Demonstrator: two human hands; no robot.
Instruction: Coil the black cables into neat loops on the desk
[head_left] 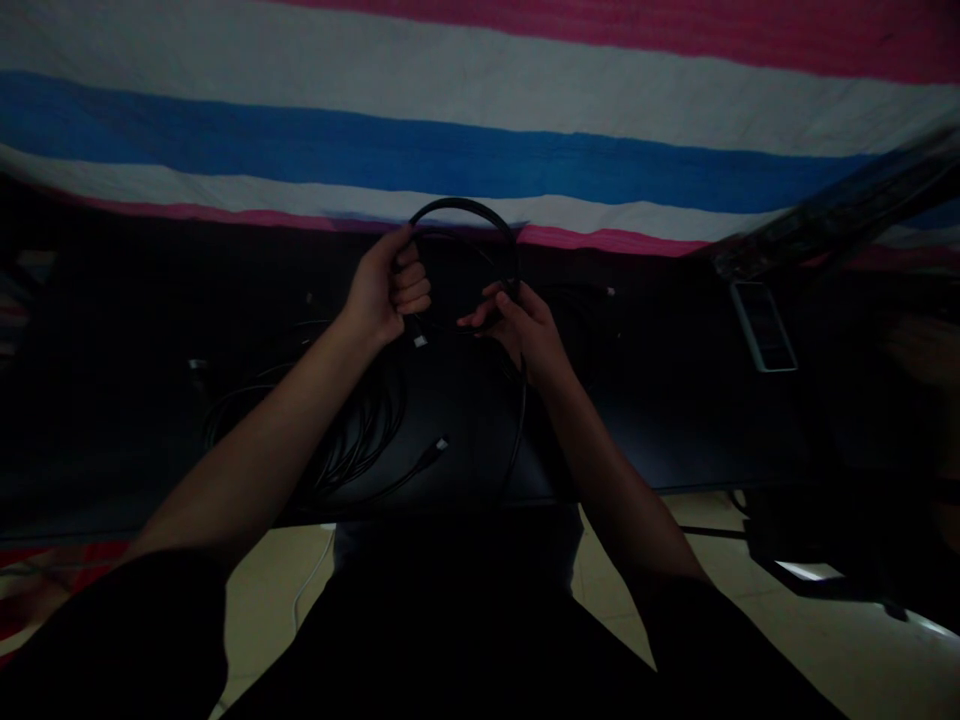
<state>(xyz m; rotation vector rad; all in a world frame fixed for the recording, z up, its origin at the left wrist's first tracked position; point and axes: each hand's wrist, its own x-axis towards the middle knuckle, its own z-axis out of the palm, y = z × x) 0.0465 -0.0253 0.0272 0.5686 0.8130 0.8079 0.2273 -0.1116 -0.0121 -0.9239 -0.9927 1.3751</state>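
A black cable (469, 203) arches between my two hands above the dark table (660, 420). My left hand (390, 285) is closed round one part of it, and a light-coloured connector (420, 341) hangs just below that fist. My right hand (525, 325) has its thumb and fingers around the other side of the loop, from which the cable runs down towards the table's front edge. Coiled black cables (360, 440) lie under my left forearm, with a plug (441, 443) at one loose end. More dark cable lies beyond my right hand, with a small connector tip (610, 292).
A phone-like device (763, 327) lies on the table at the right. Striped red, white and blue cloth (480, 150) hangs behind the table. A dim hand (926, 350) shows at the far right. A dark chair-like object (832, 550) stands below, at the right.
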